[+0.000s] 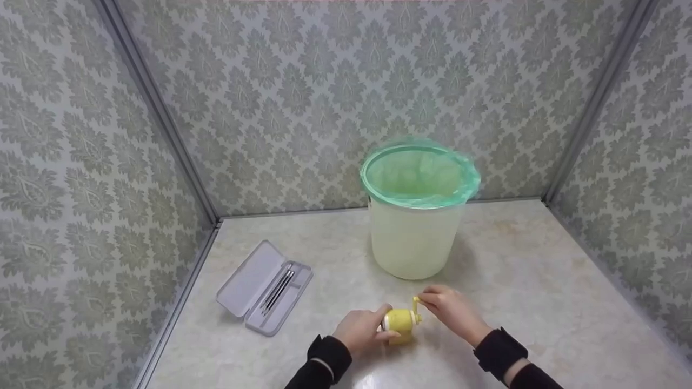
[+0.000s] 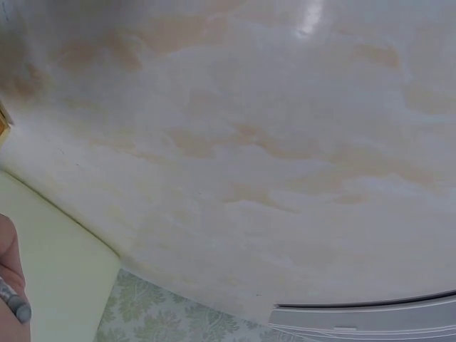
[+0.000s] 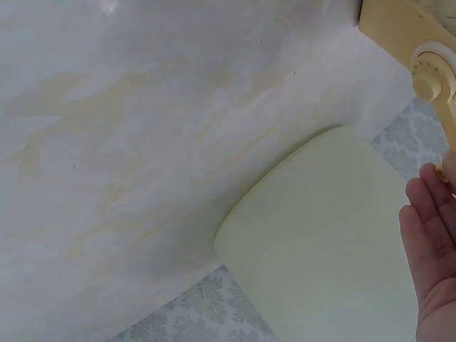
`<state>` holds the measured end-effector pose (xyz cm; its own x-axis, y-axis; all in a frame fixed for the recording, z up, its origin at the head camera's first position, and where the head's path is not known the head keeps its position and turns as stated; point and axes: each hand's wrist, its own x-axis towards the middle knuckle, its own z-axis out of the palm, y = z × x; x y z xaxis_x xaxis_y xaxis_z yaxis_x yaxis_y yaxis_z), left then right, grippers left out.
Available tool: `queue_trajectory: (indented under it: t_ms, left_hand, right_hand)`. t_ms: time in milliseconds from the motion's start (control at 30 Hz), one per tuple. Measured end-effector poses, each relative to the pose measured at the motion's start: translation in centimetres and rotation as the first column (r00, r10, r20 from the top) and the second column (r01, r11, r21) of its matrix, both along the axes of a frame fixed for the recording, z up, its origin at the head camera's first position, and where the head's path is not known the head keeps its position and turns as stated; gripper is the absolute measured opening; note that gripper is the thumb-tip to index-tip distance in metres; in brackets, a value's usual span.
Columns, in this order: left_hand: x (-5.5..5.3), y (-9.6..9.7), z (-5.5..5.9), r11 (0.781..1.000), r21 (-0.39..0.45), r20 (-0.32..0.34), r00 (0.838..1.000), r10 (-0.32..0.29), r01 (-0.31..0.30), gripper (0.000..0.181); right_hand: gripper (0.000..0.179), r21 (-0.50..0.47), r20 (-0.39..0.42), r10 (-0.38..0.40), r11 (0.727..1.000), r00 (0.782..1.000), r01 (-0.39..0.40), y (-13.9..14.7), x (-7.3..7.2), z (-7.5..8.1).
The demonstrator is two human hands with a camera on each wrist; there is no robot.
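A yellow and white hand-crank pencil sharpener is low over the table's front part, its crank arm at the right. My left hand grips its left side. The thumb and fingertips of my right hand pinch the knob of the crank. Up close in the right wrist view, the crank arm comes down to the right hand. At the lower left of the left wrist view, a grey rod end, probably a pencil's, pokes out beside part of a hand.
A pale bin with a green bag over its rim stands behind the hands. An open pencil case with several dark pencils lies at the left of the marbled table. Patterned walls enclose the back and sides.
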<state>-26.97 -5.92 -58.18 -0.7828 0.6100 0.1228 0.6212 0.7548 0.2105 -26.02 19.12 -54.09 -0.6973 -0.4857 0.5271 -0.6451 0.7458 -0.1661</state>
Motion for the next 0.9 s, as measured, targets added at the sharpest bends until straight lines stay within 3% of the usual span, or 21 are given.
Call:
queue_trajectory:
  t_ms: [267,567,900]
  left_hand:
    - [0.0,-0.3,-0.1,1.0,0.021,-0.005,1.0,-0.005,0.005,0.054]
    - [-0.2,-0.4,-0.1,0.999,0.031,0.004,1.0,0.009,-0.009,0.053]
    - [0.1,0.0,-0.1,1.0,0.02,0.014,1.0,0.006,-0.006,0.056]
  right_hand:
    - [0.01,0.076,-0.013,-0.035,0.996,0.999,0.036,-0.3,-0.7,0.1]
    - [0.007,0.109,0.021,-0.016,0.994,1.0,0.014,-0.7,-1.5,0.4]
    - [0.007,0.144,0.067,-0.042,0.989,0.997,0.032,-0.9,-2.0,-1.4]
